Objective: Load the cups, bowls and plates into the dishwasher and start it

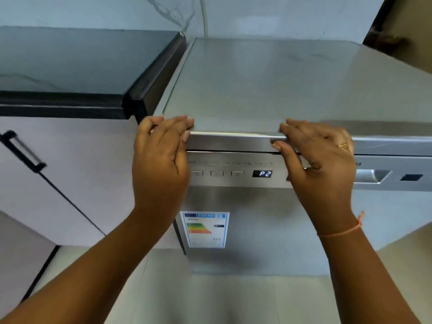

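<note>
A stainless-steel dishwasher stands in front of me with its door closed. Its lit display reads P2, beside a row of small buttons. My left hand lies over the front lip of the top panel, fingers flat on top and thumb against the lip's face. My right hand lies the same way further right and covers part of the control strip. No cups, bowls or plates are in view.
The door's recessed handle sits right of my right hand. An energy label is stuck on the door. A pale cabinet with a black handle and a dark countertop adjoin on the left. Below is pale tiled floor.
</note>
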`<state>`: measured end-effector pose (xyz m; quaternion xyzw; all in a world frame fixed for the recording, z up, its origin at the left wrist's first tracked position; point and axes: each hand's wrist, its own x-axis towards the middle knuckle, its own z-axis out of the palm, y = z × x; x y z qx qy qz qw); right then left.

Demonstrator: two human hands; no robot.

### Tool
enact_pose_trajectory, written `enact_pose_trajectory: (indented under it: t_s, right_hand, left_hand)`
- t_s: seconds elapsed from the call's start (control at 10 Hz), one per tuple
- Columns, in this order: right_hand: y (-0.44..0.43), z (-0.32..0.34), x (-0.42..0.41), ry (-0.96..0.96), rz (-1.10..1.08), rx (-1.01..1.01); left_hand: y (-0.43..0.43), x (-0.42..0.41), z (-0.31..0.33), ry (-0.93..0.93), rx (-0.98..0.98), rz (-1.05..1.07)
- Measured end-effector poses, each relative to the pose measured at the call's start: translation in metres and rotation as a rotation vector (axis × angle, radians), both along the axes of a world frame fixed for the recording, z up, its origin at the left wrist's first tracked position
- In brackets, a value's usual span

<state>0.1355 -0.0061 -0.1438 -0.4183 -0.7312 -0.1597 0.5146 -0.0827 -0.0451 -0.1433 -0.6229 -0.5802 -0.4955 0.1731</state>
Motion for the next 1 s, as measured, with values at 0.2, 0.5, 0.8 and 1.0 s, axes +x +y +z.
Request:
enact_pose_trajectory:
  t_s: [0.2,0.5,0.8,1.0]
  right_hand:
    - [-0.008,0.015,-0.003,0.012,-0.030,-0.141]
    - [-0.037,0.056,-0.005,-0.119,-0.074,-0.492]
    - [-0.056,0.085,-0.018,-0.354,-0.087,-0.888]
    - [-0.069,0.111,-0.043,-0.362,-0.040,-0.915]
  left_hand:
    - [-0.014,-0.002,0.020,0.010,-0.213,-0.012]
    - [-0.035,-0.007,0.080,0.141,-0.707,-0.087]
    - [-0.037,0.003,0.120,0.285,-0.982,-0.138]
    - [-0.047,0.014,0.136,0.340,-0.922,-0.158]
